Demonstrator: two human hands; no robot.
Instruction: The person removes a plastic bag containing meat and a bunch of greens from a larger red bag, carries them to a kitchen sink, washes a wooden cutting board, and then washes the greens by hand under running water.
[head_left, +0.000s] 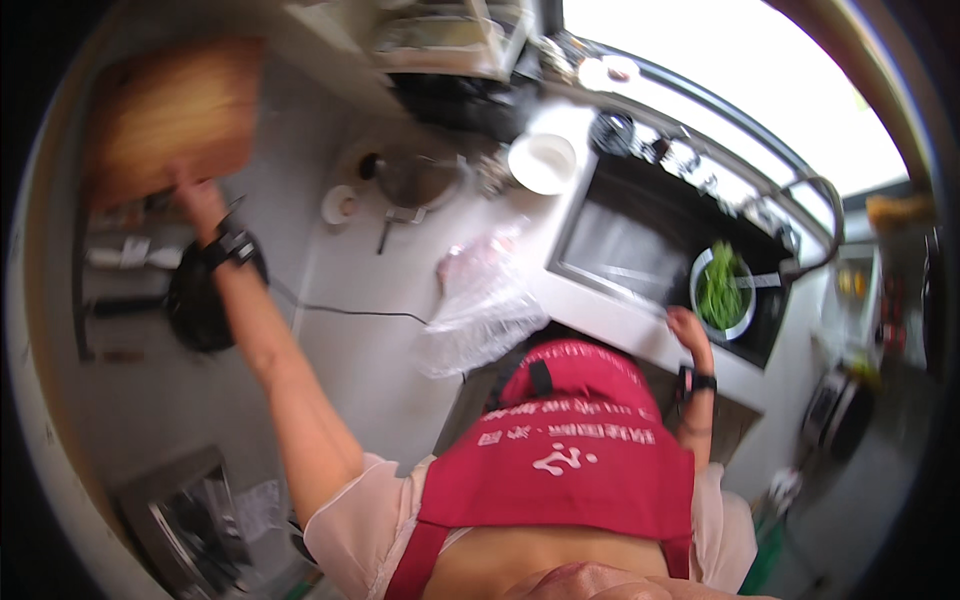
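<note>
My left hand (199, 202) reaches far out to the left, its fingers on the lower edge of a wooden cutting board (176, 120). Motion blurs both the board and the fingers, but the hand appears to grip that edge. Below the wrist, a black frying pan (202, 300) hangs against the wall. My right hand (686, 330) is at the front rim of the sink (637, 217) with its fingers curled; nothing shows in it. Just beyond it, in the sink, a bowl (699, 277) holds green leafy vegetables (722, 289) under the faucet (832, 217).
A clear plastic bag (480, 322) with pinkish contents lies on the white counter (367, 277). Behind it are a metal pot (420, 180), a small white cup (339, 205) and a white bowl (541, 163). A black cord (360, 311) crosses the counter. Small jars (613, 133) line the windowsill.
</note>
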